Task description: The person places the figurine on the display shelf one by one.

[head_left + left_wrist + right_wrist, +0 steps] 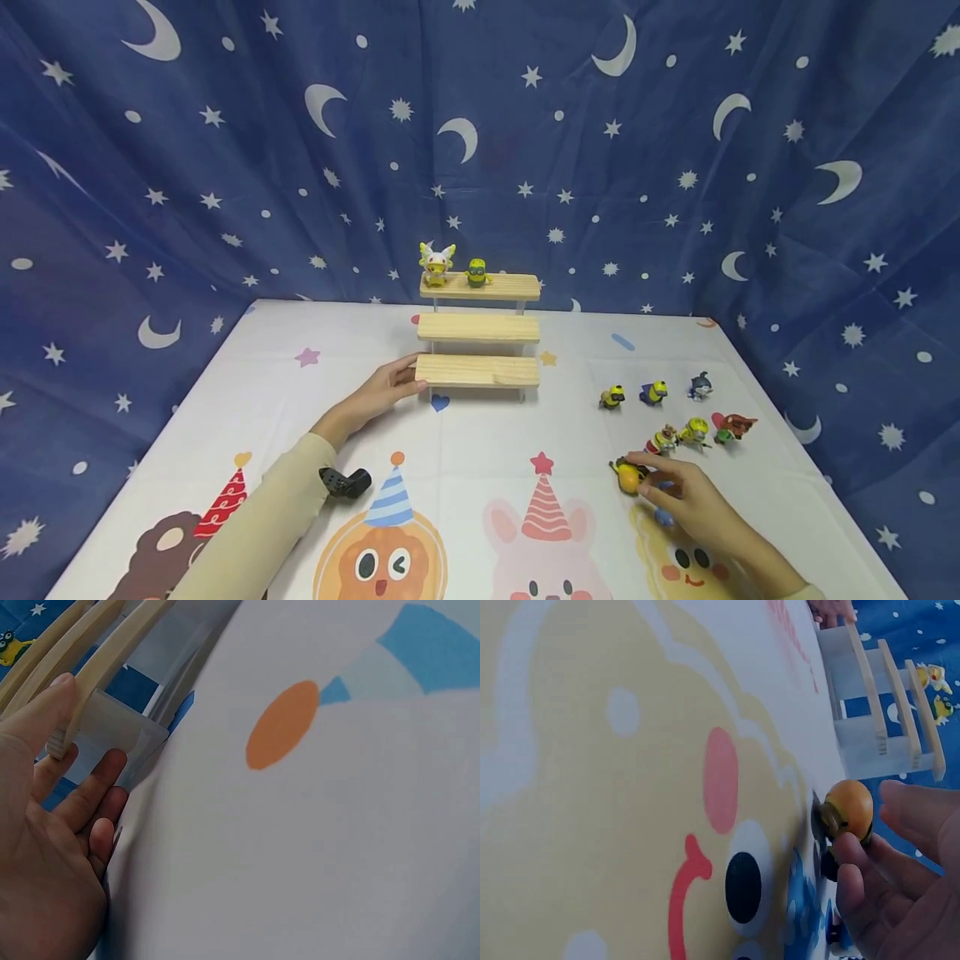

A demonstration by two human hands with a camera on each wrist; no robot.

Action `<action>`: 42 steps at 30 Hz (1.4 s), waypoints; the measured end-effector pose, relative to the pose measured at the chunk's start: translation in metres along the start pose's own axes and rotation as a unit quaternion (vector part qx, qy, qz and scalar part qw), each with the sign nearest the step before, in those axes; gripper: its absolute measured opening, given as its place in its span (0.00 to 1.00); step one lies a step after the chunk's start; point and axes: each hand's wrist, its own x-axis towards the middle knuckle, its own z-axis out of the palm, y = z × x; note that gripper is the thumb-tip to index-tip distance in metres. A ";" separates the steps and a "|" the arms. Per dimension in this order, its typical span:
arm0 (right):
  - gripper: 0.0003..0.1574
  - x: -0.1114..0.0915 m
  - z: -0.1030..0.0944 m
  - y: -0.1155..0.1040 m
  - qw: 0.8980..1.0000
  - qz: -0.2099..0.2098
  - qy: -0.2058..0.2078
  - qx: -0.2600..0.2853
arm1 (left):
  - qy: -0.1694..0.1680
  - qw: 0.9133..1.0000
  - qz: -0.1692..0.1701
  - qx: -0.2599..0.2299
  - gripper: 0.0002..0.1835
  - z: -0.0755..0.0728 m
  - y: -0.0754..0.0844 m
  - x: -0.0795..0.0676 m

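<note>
My left hand point(378, 392) grips the left end of the lowest board of a three-step wooden display stand point(477, 371). The left wrist view shows that hand's thumb over the board point(112, 656), other fingers below it. At the right of the table, my right hand point(686, 496) holds a small yellow-orange figurine point(628, 477) at its fingertips, low by the cloth. Fingers hide part of the figurine point(849, 806) in the right wrist view. On the top step stand a white-and-yellow figurine point(436, 265) and a yellow-and-green figurine point(477, 273).
Beyond the right hand several small figurines lie on the cloth, among them a dark grey one point(700, 386), a yellow-and-blue one point(654, 392) and a brown one point(735, 427). A blue object point(663, 517) shows under that hand. A black object point(345, 482) lies by the left sleeve.
</note>
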 end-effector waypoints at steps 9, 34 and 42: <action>0.30 0.007 0.006 -0.007 0.993 -0.018 0.000 -0.113 | 0.008 1.000 -0.003 0.007 0.44 -0.002 -0.003 -0.001; 0.24 0.025 -0.011 -0.050 0.995 -0.090 0.036 0.012 | 0.001 1.000 -0.001 0.004 0.43 0.001 0.000 0.002; 0.23 0.042 -0.032 -0.075 0.987 -0.149 0.020 0.055 | 0.003 1.000 0.000 0.002 0.43 0.001 -0.001 0.003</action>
